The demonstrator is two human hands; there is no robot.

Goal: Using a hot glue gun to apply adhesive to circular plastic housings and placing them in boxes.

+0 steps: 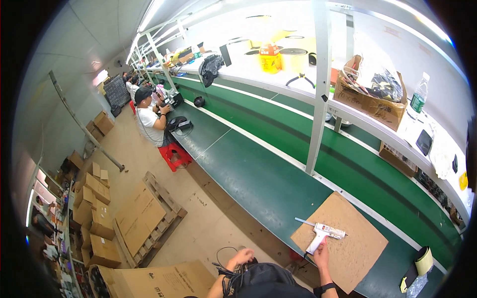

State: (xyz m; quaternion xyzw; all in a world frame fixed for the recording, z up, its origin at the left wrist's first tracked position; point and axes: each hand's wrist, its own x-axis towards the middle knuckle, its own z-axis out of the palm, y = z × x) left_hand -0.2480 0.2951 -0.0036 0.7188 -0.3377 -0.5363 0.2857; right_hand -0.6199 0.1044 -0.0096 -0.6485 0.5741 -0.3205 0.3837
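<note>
A white hot glue gun (325, 231) lies on a brown cardboard sheet (365, 243), with a pale glue stick (304, 221) poking from its back end. My right hand (322, 254) has its fingers round the lower part of the gun's handle; a dark band circles that wrist. Close to my body, off the table's edge, my left hand (243, 257) is closed, and whatever it may hold is too small to make out. Thin black cords (223, 256) loop beside it, next to a black bag (263, 280) at my front.
The green workbench (248, 174) runs away to the far left beside a green conveyor belt (278, 131). A metal post (320, 99) rises behind the cardboard. A tape roll (424, 260) sits at right. Cartons (102, 218) and a pallet (174, 213) stand leftward; a seated person (149, 116) works further along.
</note>
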